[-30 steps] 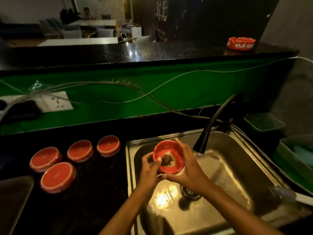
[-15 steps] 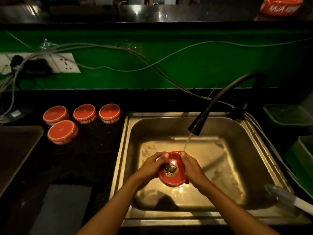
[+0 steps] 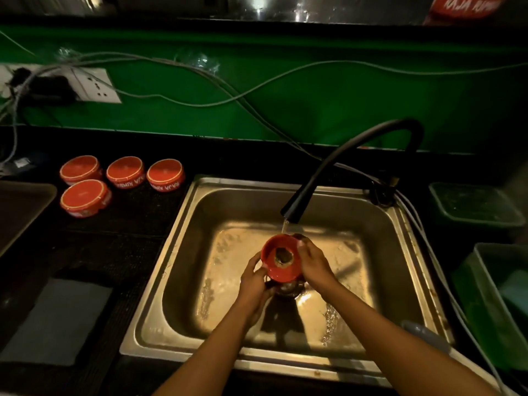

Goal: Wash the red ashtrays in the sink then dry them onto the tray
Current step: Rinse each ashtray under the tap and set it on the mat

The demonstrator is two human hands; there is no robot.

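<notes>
A red ashtray (image 3: pixel 274 270) with a dark dirty patch inside is held tilted over the steel sink (image 3: pixel 183 241), just under the running black faucet (image 3: pixel 297 204). My left hand (image 3: pixel 253 284) grips its lower left edge. My right hand (image 3: pixel 314 262) holds its right rim. Several red ashtrays (image 3: pixel 125 171) lie upside down on the black counter left of the sink. A dark tray (image 3: pixel 20 207) sits at the far left edge.
A grey cloth (image 3: pixel 54 318) lies on the counter at the lower left. Green bins (image 3: pixel 494 307) stand right of the sink. Cables (image 3: pixel 200 78) and a wall socket (image 3: pixel 94 85) run along the green wall. Another red ashtray (image 3: pixel 468 5) sits on the upper ledge.
The view tipped down toward the sink. The ashtray and both hands dropped into the basin, then shifted up under the water stream, with the left hand sliding to the lower edge.
</notes>
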